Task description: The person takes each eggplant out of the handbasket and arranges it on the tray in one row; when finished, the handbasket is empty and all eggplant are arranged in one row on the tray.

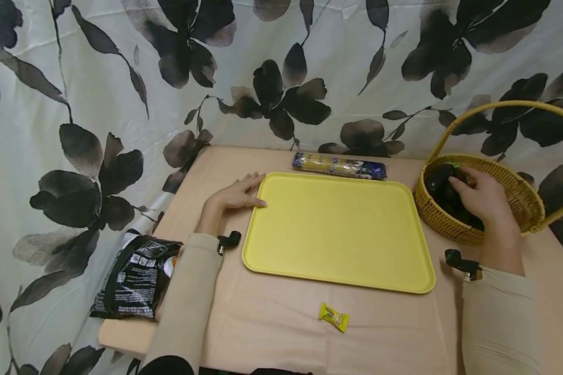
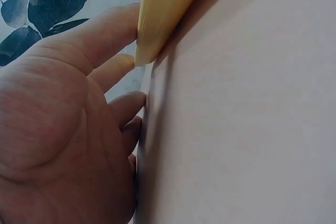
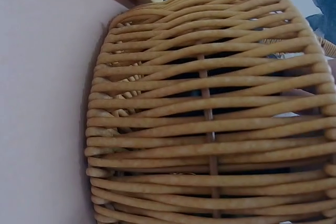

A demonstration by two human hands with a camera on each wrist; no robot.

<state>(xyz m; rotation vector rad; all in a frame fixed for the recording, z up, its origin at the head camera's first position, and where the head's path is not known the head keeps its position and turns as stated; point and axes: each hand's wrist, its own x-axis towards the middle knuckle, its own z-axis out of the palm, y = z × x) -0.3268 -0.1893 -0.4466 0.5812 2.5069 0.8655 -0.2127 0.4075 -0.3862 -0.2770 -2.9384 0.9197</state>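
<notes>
A dark eggplant [image 1: 440, 180] lies in the wicker basket [image 1: 443, 225], just right of the yellow tray [image 1: 338, 234]. The person's right hand [image 1: 487, 197] reaches in over it, thumb and forefinger bent, tips against its green-topped end; the other fingers are hidden, so I can't tell whether they close round it. The left hand [image 1: 236, 197] is at the tray's left end, fingers extended and slightly apart, thumb resting on the rim.

All this stands on a table under a smooth peach tablecloth [image 1: 380, 338], faintly creased on the near side of the tray. Behind the tray and down its left side hangs a pale fabric backdrop [image 1: 258, 136] printed with big charcoal flowers.

Counting up: one tray, one basket, one blue-and-gold packet [image 1: 340, 165] along the tray's far edge, one yellow wrapped candy [image 1: 334, 317] on its near side, one black snack bag [image 1: 133, 281] well to its left, and two beige sleeves [image 1: 502, 317]. Dark shapes crowd beneath the eggplant; their number I can't make out.
</notes>
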